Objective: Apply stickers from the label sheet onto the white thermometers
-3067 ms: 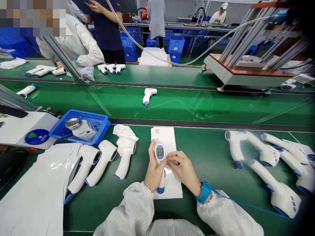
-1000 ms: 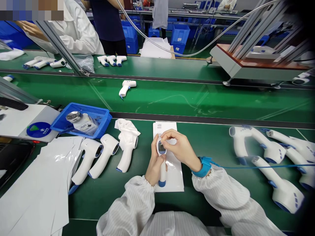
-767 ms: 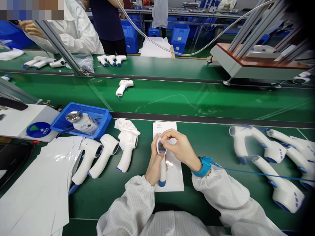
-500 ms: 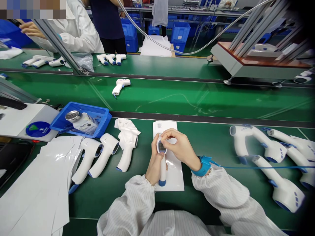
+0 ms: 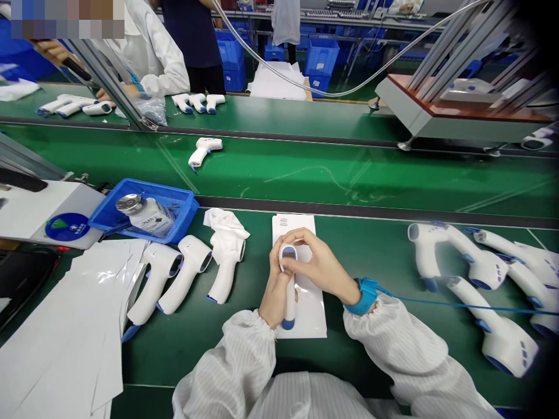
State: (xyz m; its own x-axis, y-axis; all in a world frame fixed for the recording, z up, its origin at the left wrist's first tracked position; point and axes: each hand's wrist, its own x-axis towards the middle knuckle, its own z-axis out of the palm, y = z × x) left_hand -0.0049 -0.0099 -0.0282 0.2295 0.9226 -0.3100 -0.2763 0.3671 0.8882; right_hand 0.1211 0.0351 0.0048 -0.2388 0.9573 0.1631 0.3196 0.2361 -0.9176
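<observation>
A white infrared thermometer [image 5: 290,305] with a blue handle end is held between my hands, its round display toward me. My left hand [image 5: 273,291] is closed around its head and upper handle. My right hand [image 5: 322,263] grips the head from the other side, thumb at the lower part of the display and fingers curled over the top. A blue wrist strap [image 5: 362,295] with a cord is on my right wrist. Under the thermometer lies a white printed sheet or bag [image 5: 312,317]. To the left, a thermometer [image 5: 225,276] has a white cloth draped over its head.
A blue tray [image 5: 187,224] holds a metal-capped bottle [image 5: 151,216]. White sheets [image 5: 65,331] lie at left beside two thermometers [image 5: 186,273]. Several thermometers [image 5: 509,343] lie at right. Another thermometer [image 5: 205,150] sits on the green conveyor [image 5: 305,169]. A co-worker [image 5: 161,58] sits across.
My right thumb has shifted down the display, uncovering its upper part. The thermometer on the conveyor has moved left. The co-worker's hands have changed position.
</observation>
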